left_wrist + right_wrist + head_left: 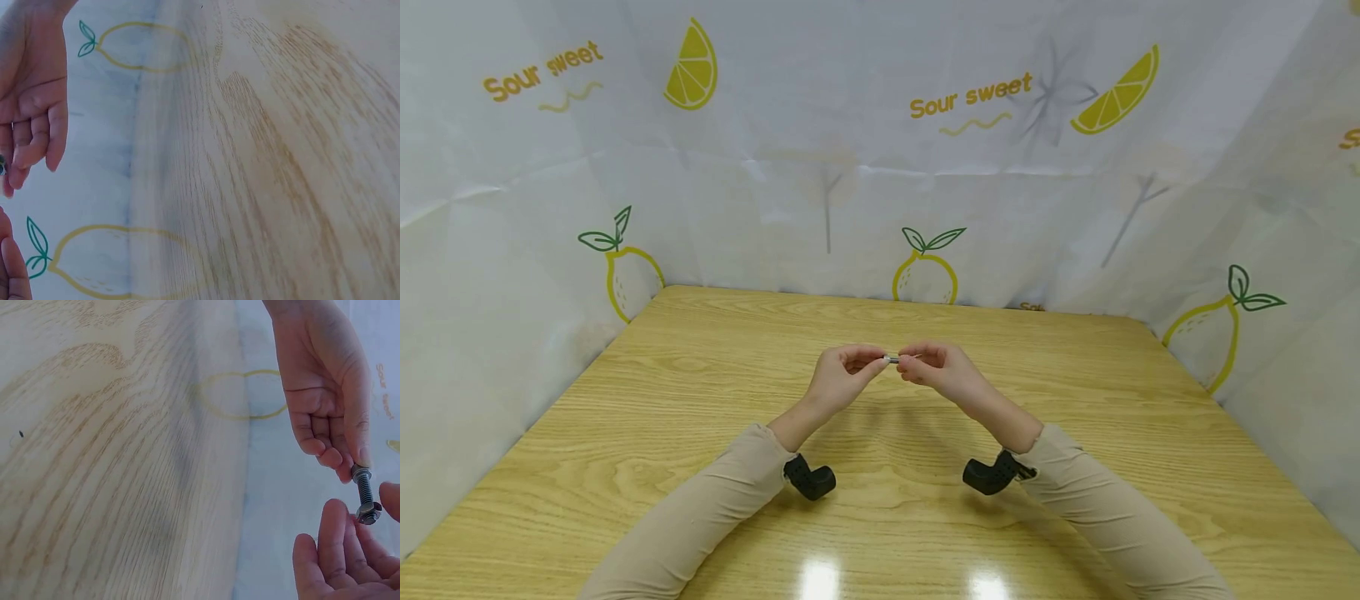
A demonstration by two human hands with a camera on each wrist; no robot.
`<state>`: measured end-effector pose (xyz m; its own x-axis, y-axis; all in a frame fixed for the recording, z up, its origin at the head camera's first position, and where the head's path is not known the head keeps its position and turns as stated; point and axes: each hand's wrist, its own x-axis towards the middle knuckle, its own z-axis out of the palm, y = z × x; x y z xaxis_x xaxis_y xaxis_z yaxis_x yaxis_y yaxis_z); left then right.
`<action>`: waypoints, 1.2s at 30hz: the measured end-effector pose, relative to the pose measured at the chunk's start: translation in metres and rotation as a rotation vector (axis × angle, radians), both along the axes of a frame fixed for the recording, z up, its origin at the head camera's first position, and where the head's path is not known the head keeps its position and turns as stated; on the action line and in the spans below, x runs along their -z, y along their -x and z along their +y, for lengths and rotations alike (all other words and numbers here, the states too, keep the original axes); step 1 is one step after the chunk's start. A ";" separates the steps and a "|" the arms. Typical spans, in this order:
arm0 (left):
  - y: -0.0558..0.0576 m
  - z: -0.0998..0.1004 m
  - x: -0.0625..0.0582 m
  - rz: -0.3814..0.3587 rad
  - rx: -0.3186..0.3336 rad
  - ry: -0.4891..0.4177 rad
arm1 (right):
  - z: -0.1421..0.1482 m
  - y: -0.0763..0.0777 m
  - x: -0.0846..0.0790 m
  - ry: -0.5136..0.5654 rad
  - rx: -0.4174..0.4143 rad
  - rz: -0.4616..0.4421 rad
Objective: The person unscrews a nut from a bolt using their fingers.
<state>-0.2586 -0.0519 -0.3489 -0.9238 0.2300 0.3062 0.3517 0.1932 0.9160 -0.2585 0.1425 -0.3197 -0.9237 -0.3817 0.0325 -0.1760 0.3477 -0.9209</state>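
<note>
A small metal bolt [892, 360] is held level between the two hands, above the table. My left hand [841, 379] pinches its head end with thumb and fingers. On the other end sits a hex nut [369, 511], with silver thread [364, 489] visible between. My right hand [951, 373] has its thumb and fingertips on either side of the nut; light finger contact is hard to make out. In the left wrist view, the right hand [37, 94] is at top left, the left hand [14, 269] is cut off below, and the bolt barely shows at the edge.
Under the hands lies a wood-grain table [700, 433]. A white curtain [805, 200] printed with lemons surrounds its back and sides. Each wrist carries a black camera mount [811, 479]. A tiny dark speck [21, 434] shows on the tabletop.
</note>
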 end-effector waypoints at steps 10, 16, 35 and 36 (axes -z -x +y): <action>0.002 -0.001 0.002 0.004 0.009 -0.005 | 0.000 -0.001 0.002 -0.008 0.043 0.026; 0.002 -0.001 0.003 -0.001 0.008 -0.008 | 0.002 0.000 0.003 -0.021 0.004 0.022; 0.003 0.001 0.005 -0.016 0.008 -0.010 | 0.004 0.002 0.003 -0.018 0.008 -0.012; 0.003 0.001 0.005 -0.013 0.009 -0.010 | 0.004 0.002 0.003 -0.018 0.001 -0.021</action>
